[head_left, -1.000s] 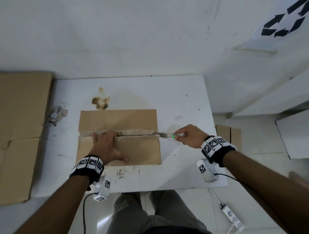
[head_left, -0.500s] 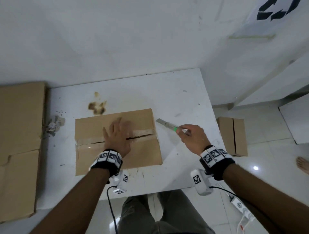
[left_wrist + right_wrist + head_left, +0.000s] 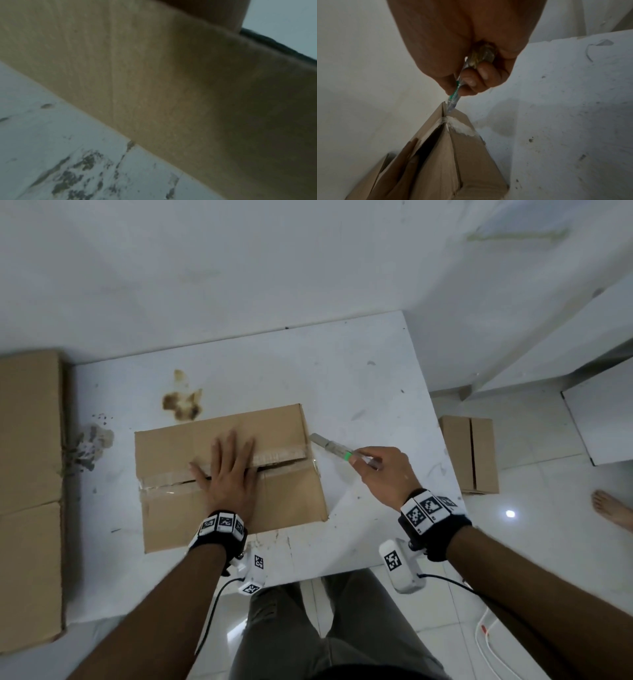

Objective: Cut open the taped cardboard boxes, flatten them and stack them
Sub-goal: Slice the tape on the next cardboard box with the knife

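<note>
A brown cardboard box point(image 3: 291, 498) lies on the white table point(image 3: 359, 378), its taped top seam slit open along the middle. My left hand point(image 3: 229, 470) presses flat on the box top with fingers spread, across the seam. My right hand point(image 3: 380, 474) grips a clear utility knife point(image 3: 337, 451) with a green slider just right of the box; its blade tip points at the box's right edge. In the right wrist view the knife point(image 3: 453, 100) points at the box's taped corner point(image 3: 453, 121). The left wrist view shows only the box side point(image 3: 154, 81) and table.
Flattened cardboard point(image 3: 30, 498) lies at the left beside the table. A smaller box point(image 3: 469, 453) sits on the floor at the right. A brown stain point(image 3: 183, 404) and debris point(image 3: 90, 445) mark the table. A bare foot point(image 3: 613, 511) is at the far right; a cable point(image 3: 493, 645) lies on the floor.
The right hand has drawn the knife out of the seam and off the box's right end. The left hand slid rightward to the middle of the box top. The box turned slightly.
</note>
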